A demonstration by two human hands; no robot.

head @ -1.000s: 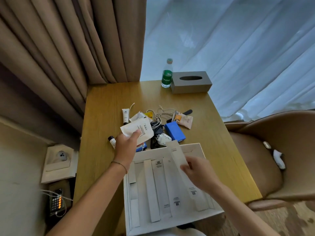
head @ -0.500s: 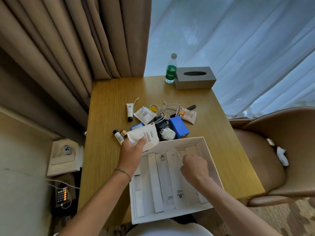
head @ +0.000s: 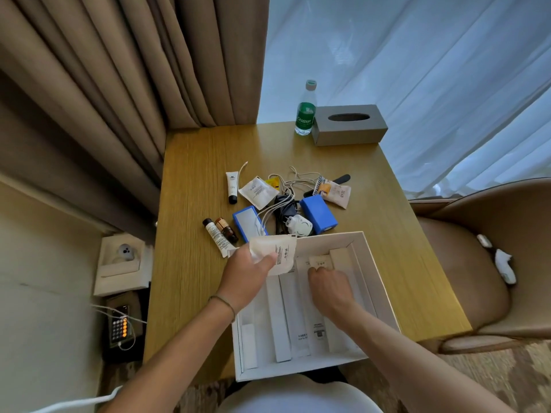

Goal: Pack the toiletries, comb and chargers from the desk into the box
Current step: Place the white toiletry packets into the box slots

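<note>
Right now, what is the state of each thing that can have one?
box: open, partly filled.
left hand: holds a white sachet over the box.
right hand: fingers curled, pressing a small packet into the box.
water bottle: upright, capped.
white charger: on the desk, unpacked.

A wooden surface point(head: 208, 174) stands in a corner. Heavy beige curtains point(head: 119, 70) hang at its left, sheer white curtains point(head: 417, 55) glow with daylight behind. A tan leather chair point(head: 492, 248) sits right, on patterned carpet point(head: 492, 377).
</note>
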